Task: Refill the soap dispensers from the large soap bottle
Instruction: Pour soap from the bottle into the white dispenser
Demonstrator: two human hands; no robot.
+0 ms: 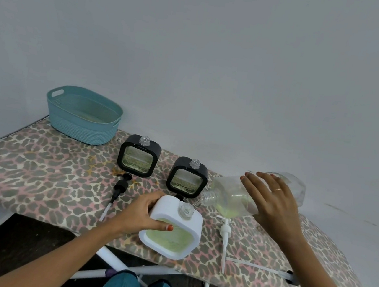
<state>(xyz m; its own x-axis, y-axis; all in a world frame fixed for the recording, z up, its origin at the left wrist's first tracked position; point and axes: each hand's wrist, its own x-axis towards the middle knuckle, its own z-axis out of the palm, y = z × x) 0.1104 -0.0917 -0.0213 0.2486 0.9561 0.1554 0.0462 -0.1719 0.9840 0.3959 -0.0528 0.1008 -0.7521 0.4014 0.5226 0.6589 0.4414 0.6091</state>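
My left hand [145,214] grips a white square soap dispenser [186,240] with green soap showing in its window and an open clear neck on top. My right hand [272,201] holds the large clear soap bottle [227,195] tipped on its side. The bottle's open mouth points at the white dispenser's neck, and a thin stream runs between them. A little green soap lies in the bottle. Behind stand two black square dispensers, one further left [138,155] and one next to the bottle [187,177], both uncapped.
A black pump [119,188], a white pump [225,233] and another pump [263,269] lie loose on the leopard-print ironing board [37,167]. A teal basket [83,115] sits at the board's back left, by the wall. The board's near edge runs just under the white dispenser.
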